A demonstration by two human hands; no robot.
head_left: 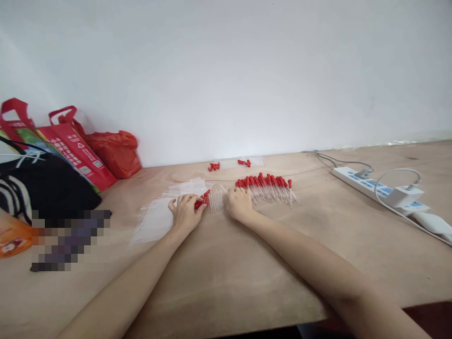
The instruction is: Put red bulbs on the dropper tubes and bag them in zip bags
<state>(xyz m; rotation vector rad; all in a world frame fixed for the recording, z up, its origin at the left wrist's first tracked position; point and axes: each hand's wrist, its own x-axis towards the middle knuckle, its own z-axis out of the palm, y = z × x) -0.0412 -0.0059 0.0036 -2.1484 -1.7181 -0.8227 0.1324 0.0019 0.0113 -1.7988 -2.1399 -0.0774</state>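
My left hand [187, 210] rests on the table with thumb and forefinger closed around red rubber dropper bulbs [202, 202]; how many it grips is unclear. Just right of it lies a row of bare, clear dropper tubes [216, 202]. At the right end of that row, my right hand [240, 202] is curled, its fingertips turned away, so what they hold is hidden. Beyond my right hand is a pile of assembled droppers [270, 188], red bulbs pointing to the wall. Clear zip bags [157, 221] lie under and left of my left hand.
Near the wall are loose red bulbs [213, 166] and another clear bag [257, 162] with more bulbs on it. A white power strip [370, 186] with plugs and cables is at right. Red shopping bags [79, 150] and a black bag [52, 188] stand at left.
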